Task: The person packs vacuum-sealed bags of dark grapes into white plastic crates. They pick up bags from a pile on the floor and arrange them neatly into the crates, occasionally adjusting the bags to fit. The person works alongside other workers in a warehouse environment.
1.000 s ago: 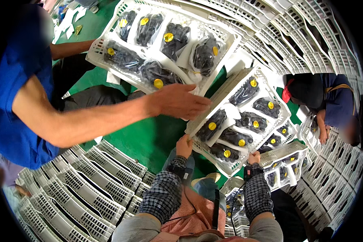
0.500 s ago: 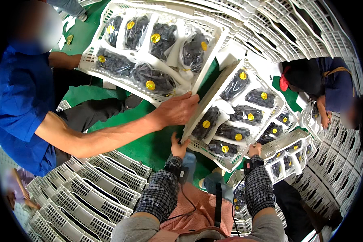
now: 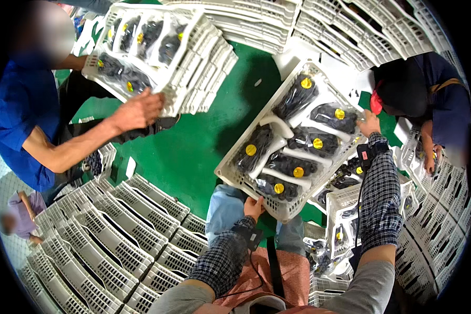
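In front of me a white plastic crate [image 3: 230,162] is held tilted. In it lie several clear bags of dark grapes [image 3: 298,102] with round yellow stickers, set apart by white padding [image 3: 277,131]. The fingers of my left hand [image 3: 254,208] are closed on the crate's near rim. My right hand [image 3: 370,124] grips its right rim near the far corner. At the left, a co-worker in a blue shirt holds another white crate of bagged grapes [image 3: 180,63] above a stack, one hand [image 3: 138,111] on its near edge.
Stacks of white crates [image 3: 104,230] stand at the near left, along the back and at the right. More grape crates [image 3: 345,201] sit beyond my right forearm. A person in a black cap [image 3: 403,86] crouches at the right. Green floor [image 3: 178,162] shows between the stacks.
The co-worker's crate has moved left, away from mine, onto a stack. My right hand has shifted from the near rim to the far right rim; my left hand has moved nearer me along the crate.
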{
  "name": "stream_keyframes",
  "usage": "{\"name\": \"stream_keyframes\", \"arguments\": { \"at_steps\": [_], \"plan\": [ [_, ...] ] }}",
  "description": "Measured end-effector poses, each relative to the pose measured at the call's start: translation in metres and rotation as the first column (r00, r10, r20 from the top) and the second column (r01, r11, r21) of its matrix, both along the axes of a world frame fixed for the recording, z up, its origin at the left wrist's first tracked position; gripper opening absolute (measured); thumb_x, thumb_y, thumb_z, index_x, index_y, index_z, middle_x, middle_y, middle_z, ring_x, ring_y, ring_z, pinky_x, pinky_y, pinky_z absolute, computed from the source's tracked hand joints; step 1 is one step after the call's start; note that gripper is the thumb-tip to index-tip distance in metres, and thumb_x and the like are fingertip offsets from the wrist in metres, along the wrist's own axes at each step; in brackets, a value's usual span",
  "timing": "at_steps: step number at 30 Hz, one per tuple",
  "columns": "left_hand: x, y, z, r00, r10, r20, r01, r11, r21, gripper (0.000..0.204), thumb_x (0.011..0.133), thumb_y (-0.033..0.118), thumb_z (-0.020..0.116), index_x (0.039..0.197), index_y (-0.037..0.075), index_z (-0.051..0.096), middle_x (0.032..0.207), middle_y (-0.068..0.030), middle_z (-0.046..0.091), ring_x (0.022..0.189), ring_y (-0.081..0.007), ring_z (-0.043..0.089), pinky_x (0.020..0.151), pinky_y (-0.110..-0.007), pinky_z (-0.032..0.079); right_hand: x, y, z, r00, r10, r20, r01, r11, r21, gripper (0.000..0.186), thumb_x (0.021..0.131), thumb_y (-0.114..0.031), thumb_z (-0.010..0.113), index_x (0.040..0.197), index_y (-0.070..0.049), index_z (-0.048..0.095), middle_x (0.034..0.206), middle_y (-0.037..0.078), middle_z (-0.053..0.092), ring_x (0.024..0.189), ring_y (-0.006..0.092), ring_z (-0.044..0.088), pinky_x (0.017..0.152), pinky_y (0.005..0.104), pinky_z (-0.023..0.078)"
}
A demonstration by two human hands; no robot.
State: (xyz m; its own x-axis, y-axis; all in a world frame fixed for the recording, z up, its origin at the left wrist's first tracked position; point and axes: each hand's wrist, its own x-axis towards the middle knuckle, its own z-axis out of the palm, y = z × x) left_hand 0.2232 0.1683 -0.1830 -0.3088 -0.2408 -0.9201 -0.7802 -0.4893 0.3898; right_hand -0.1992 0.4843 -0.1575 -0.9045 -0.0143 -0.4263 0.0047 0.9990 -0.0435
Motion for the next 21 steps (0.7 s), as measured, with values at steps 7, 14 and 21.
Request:
{"name": "stream_keyframes", "arguments": {
  "at_steps": [7, 14, 21],
  "plan": [
    [-0.008, -0.007, 0.01, 0.989, 0.143, -0.038, -0.145, 0.988, -0.058, 0.012, 0.086, 0.009, 0.06, 0.093, 0.003, 0.052, 0.075, -0.006, 0.059, 0.061, -0.0171, 0.059, 0.052, -0.033, 0.051, 0.025, 0.001, 0.001, 0.994, 0.093, -0.063, -0.09, 0.995, 0.038, 0.068, 0.071, -0.02, 0.066, 0.131, -0.01, 0.036, 0.12, 0.012, 0.045, 0.114, 0.0327, 0.041, 0.088, 0.0486, 0.041],
    [-0.044, -0.175, -0.021, 0.956, -0.292, -0.034, 0.232, 0.821, -0.521, 0.019, 0.082, 0.016, 0.066, 0.083, 0.002, 0.052, 0.067, -0.0091, 0.054, 0.057, -0.0193, 0.054, 0.051, -0.034, 0.046, 0.086, -0.019, -0.011, 0.99, 0.137, -0.036, -0.14, 0.986, -0.092, 0.067, 0.07, -0.011, 0.061, 0.131, -0.001, 0.036, 0.122, 0.018, 0.046, 0.114, 0.0356, 0.043, 0.093, 0.0429, 0.039],
    [-0.065, -0.34, -0.039, 0.687, -0.686, 0.24, 0.612, 0.368, -0.7, 0.038, 0.072, 0.035, 0.073, 0.081, 0.003, 0.055, 0.077, -0.016, 0.061, 0.064, -0.0298, 0.059, 0.06, -0.043, 0.047, 0.2, -0.102, -0.009, 0.999, -0.027, -0.047, 0.014, 0.968, -0.252, 0.058, 0.071, -0.005, 0.053, 0.127, 0.0, 0.038, 0.112, 0.021, 0.05, 0.108, 0.0378, 0.047, 0.09, 0.0448, 0.041]
  ]
}}
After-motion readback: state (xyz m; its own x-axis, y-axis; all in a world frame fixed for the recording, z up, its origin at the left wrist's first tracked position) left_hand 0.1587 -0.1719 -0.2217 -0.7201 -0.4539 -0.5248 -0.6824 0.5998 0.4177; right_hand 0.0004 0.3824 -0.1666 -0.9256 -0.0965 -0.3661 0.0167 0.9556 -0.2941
